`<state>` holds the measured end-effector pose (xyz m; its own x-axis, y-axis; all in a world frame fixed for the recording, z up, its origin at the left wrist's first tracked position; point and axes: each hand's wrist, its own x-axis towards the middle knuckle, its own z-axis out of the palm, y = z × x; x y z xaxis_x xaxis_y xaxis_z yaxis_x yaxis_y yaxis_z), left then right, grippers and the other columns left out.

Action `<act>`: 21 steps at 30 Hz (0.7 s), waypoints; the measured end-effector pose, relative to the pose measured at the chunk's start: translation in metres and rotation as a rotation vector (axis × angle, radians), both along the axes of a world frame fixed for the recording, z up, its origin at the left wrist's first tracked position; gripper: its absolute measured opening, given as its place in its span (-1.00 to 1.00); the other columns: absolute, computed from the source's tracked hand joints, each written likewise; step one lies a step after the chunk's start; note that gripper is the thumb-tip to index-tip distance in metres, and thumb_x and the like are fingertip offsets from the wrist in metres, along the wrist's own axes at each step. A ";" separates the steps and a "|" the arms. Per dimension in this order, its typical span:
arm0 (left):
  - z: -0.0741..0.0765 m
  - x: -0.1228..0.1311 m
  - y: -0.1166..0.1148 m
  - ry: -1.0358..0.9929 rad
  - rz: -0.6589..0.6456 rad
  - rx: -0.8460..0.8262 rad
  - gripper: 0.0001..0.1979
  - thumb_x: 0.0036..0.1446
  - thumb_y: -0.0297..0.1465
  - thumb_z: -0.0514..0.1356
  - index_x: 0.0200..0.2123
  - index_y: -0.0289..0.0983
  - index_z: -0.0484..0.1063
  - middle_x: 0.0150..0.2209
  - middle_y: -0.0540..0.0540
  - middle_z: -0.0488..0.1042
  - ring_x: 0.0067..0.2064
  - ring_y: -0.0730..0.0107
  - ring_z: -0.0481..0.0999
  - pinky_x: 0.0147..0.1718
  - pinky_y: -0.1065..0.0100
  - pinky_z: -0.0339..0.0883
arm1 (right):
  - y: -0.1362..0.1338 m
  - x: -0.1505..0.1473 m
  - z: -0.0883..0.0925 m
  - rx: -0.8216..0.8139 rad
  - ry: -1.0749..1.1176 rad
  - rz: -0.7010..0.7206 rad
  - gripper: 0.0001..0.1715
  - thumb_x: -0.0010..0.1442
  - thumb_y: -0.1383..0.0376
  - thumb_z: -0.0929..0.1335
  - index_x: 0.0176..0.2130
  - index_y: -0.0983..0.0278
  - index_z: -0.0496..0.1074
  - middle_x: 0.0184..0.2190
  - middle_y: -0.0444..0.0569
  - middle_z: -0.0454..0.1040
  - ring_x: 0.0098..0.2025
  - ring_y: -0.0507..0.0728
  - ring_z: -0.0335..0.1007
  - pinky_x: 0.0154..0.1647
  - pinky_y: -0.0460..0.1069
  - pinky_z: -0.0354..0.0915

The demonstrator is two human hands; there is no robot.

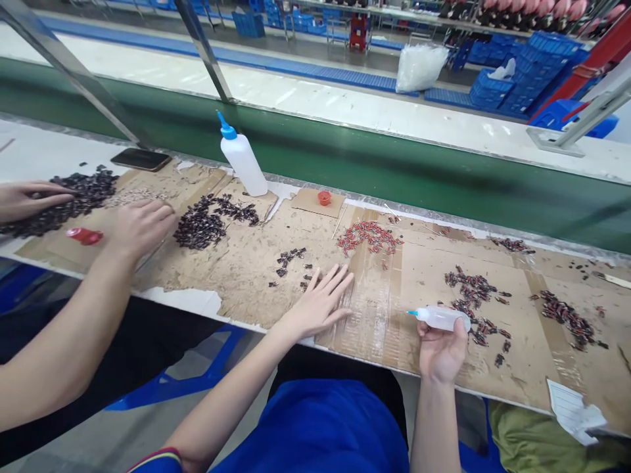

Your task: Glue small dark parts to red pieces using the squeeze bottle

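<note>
My left hand [323,302] lies flat with its fingers spread on the cardboard, beside a few loose black parts [288,259]. Small red parts [367,236] are heaped just beyond its fingertips. In my right hand [444,348] is a small translucent squeeze bottle [444,318], held on its side with its blue nozzle toward the left. Right behind that bottle lies a scattered group of dark red-and-black parts [470,289]. Another such pile [566,318] sits farther to the right.
A co-worker's hands [142,226] are over black parts at the left, near a red object [85,236]. A large white bottle with a blue tip [245,161] stands at the back, near a phone [140,159] and a red cap [324,198]. Crumpled paper [574,410] hangs over the front edge.
</note>
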<state>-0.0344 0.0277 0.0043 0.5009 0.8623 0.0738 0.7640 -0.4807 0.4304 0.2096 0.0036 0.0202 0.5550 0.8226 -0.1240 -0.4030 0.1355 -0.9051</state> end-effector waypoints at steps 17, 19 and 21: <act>0.012 -0.003 0.068 0.105 0.020 0.073 -0.83 0.24 -0.49 0.11 -0.21 -0.28 0.51 -0.22 -0.16 0.50 -0.08 0.17 0.42 -0.14 0.21 0.29 | -0.001 0.001 0.000 0.000 0.029 -0.023 -0.61 -0.07 0.04 0.45 -0.35 0.27 0.41 -0.48 -0.13 0.53 -0.62 -0.02 0.31 -0.71 -0.13 0.14; 0.015 0.000 0.066 0.118 0.019 0.080 -0.84 0.25 -0.47 0.09 -0.24 -0.28 0.49 -0.21 -0.16 0.50 -0.08 0.17 0.40 -0.15 0.21 0.26 | 0.000 0.000 0.000 -0.004 0.044 -0.025 -0.61 -0.09 0.04 0.46 -0.36 0.27 0.41 -0.51 -0.14 0.52 -0.62 -0.02 0.30 -0.70 -0.14 0.14; 0.016 0.005 0.058 0.084 -0.004 0.071 -0.84 0.27 -0.46 0.07 -0.24 -0.27 0.47 -0.21 -0.14 0.50 -0.11 0.20 0.39 -0.16 0.22 0.24 | 0.000 -0.001 0.001 -0.010 0.052 -0.023 -0.61 -0.11 0.04 0.46 -0.37 0.27 0.42 -0.53 -0.15 0.51 -0.63 -0.02 0.30 -0.70 -0.14 0.14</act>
<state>-0.0293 0.0860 0.0206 0.5111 0.8545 0.0926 0.7941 -0.5107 0.3297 0.2088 0.0040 0.0209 0.5660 0.8084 -0.1618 -0.4468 0.1358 -0.8843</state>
